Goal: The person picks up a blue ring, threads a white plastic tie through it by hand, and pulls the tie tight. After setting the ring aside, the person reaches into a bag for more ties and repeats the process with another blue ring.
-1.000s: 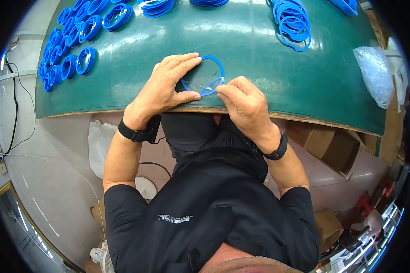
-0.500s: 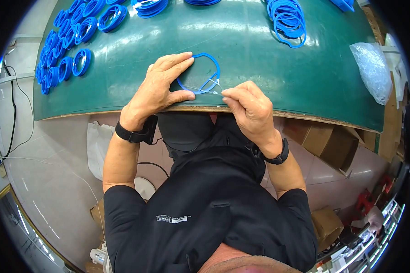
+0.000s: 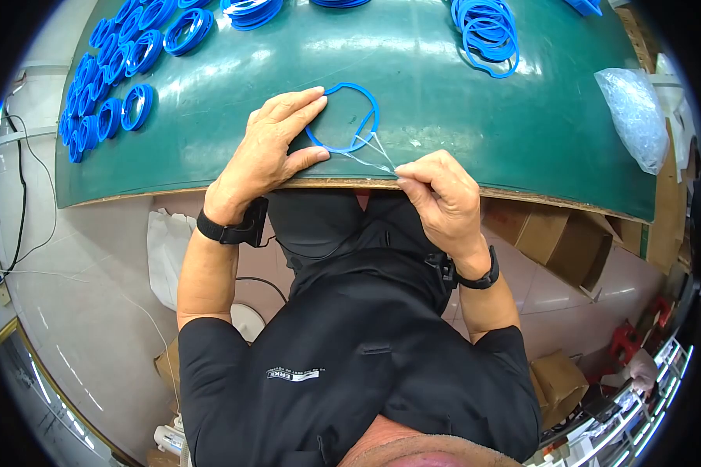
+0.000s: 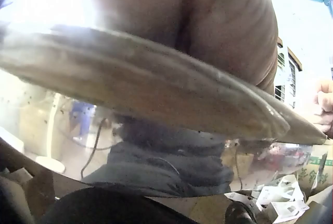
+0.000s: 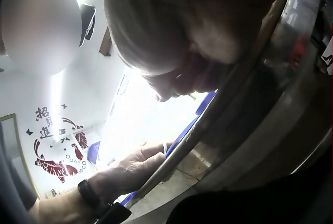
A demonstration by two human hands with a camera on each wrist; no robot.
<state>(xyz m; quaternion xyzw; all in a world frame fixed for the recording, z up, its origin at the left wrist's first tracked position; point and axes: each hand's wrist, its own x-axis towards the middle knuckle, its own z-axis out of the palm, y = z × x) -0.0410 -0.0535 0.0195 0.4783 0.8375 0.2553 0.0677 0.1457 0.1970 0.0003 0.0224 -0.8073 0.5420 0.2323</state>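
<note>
A thin blue ring (image 3: 376, 109) with a short blue piece across its lower right lies on the green table near the front edge. The left hand (image 3: 276, 144) rests at the ring's left side, fingers extended and thumb spread along the lower edge. Clear strips (image 3: 383, 156) stretch from the ring's lower right to the right hand (image 3: 444, 198), which pinches their ends between thumb and fingertips. In the left wrist view the palm (image 4: 229, 31) fills the top, fingers hidden. The right wrist view shows the right hand (image 5: 182, 31) curled, with the left hand (image 5: 135, 166) beyond it.
Many blue ring bundles (image 3: 137, 107) stand at the table's left, more along the far side. A loose pile of blue rings (image 3: 491, 39) lies at the back right. A clear plastic bag (image 3: 635, 121) is at the right edge. Open cardboard boxes (image 3: 565, 245) sit below the table.
The right hand has moved right and toward the body, drawing the clear strips out from the ring. The left hand has stayed beside the ring.
</note>
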